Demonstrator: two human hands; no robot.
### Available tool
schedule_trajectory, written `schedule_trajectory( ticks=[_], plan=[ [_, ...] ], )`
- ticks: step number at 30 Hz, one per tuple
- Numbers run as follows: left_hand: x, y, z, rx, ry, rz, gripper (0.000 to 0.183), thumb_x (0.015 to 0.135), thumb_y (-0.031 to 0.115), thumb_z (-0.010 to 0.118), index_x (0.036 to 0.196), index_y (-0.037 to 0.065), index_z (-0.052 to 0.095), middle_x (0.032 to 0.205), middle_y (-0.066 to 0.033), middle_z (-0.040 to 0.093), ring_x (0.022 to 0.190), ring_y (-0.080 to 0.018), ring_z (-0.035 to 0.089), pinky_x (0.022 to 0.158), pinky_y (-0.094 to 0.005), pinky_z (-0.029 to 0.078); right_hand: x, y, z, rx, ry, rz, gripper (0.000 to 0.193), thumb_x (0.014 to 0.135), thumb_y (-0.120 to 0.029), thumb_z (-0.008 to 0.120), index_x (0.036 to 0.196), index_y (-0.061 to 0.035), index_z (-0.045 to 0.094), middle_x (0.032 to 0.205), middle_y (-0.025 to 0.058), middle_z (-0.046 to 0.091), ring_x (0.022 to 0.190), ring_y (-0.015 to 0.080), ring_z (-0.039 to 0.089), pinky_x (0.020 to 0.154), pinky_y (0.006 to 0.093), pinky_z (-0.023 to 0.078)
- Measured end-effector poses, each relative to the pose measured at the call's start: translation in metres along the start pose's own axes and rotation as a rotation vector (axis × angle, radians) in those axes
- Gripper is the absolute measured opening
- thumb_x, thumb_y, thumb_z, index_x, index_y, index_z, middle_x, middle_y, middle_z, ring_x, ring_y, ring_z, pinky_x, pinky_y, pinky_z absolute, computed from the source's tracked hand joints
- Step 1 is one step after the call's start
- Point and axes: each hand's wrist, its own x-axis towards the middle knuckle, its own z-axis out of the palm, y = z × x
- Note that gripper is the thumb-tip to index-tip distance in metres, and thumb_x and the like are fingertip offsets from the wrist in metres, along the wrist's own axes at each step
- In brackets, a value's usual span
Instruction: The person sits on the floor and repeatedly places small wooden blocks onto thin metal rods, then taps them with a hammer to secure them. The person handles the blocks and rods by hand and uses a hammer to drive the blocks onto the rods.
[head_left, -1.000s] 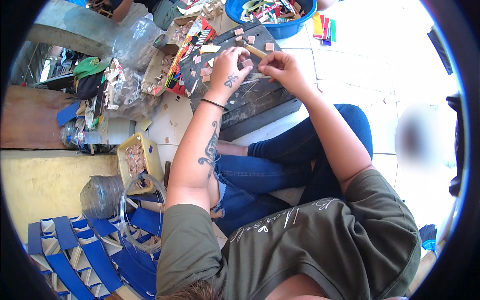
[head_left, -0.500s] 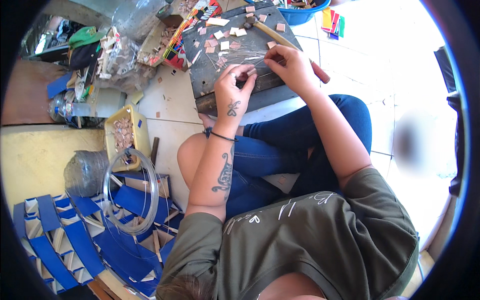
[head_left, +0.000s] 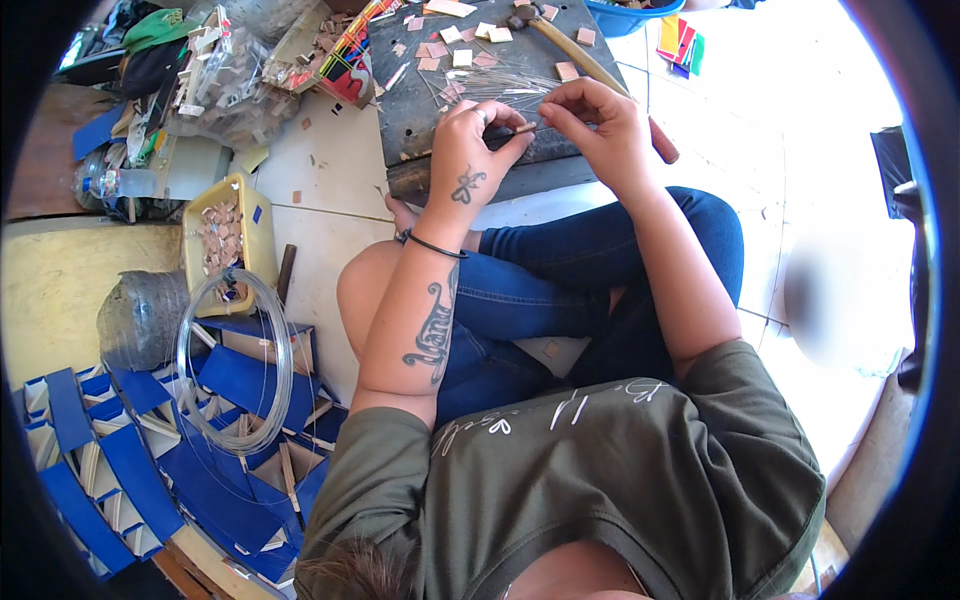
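My left hand [head_left: 468, 150] is closed, pinching a small flat wooden piece [head_left: 526, 128] between thumb and fingertips. Close by on the right, my right hand [head_left: 603, 128] is also closed in a pinch, its fingertips just short of that piece. Whatever it grips is too thin to make out. Both hands hover over the near part of a dark, worn wooden bench [head_left: 405, 135]. Thin pale wire strands [head_left: 500, 85] lie in a loose bundle just beyond my fingers. A hammer [head_left: 575, 48] with a wooden, red-ended handle rests beyond my right hand.
Small wooden squares [head_left: 462, 58] are scattered over the bench. To my left stand a yellow basket [head_left: 262, 240] of wood pieces, a coil of clear line [head_left: 285, 360] and blue slatted pieces [head_left: 150, 480]. A blue basin [head_left: 635, 18] sits beyond the bench.
My hands have come closer together, and my left hand has turned so the wooden piece points toward my right fingertips. The whole view has shifted slightly.
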Motion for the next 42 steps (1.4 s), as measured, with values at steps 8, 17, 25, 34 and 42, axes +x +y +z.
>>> schedule_trajectory(
  ticks=[8,17,25,34,42],
  plan=[
    [0.000,-0.003,0.000,0.042,0.005,-0.001,0.019,0.072,0.010,0.081,0.085,0.003,0.070,0.086,-0.0076,0.068,0.077,-0.0166,0.065,0.074,-0.0292,0.052,0.000,-0.004,0.005,-0.075,-0.023,-0.066,0.012,0.085,-0.009,0.070,0.092,-0.0009,0.067,0.083,0.0091,0.070,0.077,0.0173,0.070,0.072,0.0286,0.055],
    [0.000,-0.005,0.002,0.042,0.001,-0.007,0.019,0.072,0.010,0.081,0.085,0.003,0.069,0.085,-0.0072,0.067,0.078,-0.0162,0.065,0.074,-0.0286,0.051,0.002,-0.007,0.004,-0.169,-0.038,-0.200,0.012,0.083,-0.011,0.070,0.091,-0.0017,0.067,0.079,0.0117,0.069,0.073,0.0223,0.070,0.071,0.0308,0.055],
    [-0.001,0.000,0.001,-0.036,0.003,0.054,0.022,0.074,0.011,0.079,0.092,0.002,0.069,0.088,-0.0077,0.067,0.080,-0.0170,0.064,0.075,-0.0291,0.051,0.007,-0.011,0.005,-0.203,-0.077,-0.199,0.012,0.081,-0.011,0.070,0.088,-0.0020,0.068,0.071,0.0132,0.067,0.065,0.0238,0.068,0.064,0.0312,0.053],
    [0.002,0.000,0.000,0.066,0.008,0.145,0.017,0.072,0.010,0.080,0.083,0.003,0.070,0.081,-0.0065,0.068,0.079,-0.0195,0.063,0.074,-0.0310,0.050,0.007,-0.007,0.003,-0.171,-0.045,-0.106,0.012,0.083,-0.010,0.072,0.090,-0.0006,0.068,0.081,0.0080,0.069,0.073,0.0159,0.068,0.070,0.0275,0.053],
    [0.001,0.001,-0.001,0.022,-0.001,0.093,0.017,0.071,0.010,0.080,0.081,0.002,0.070,0.080,-0.0083,0.068,0.076,-0.0210,0.064,0.074,-0.0305,0.050,0.007,-0.008,0.001,-0.172,-0.071,-0.022,0.012,0.084,-0.009,0.072,0.092,0.0003,0.068,0.086,0.0054,0.071,0.078,0.0123,0.068,0.075,0.0260,0.053]
  ],
)
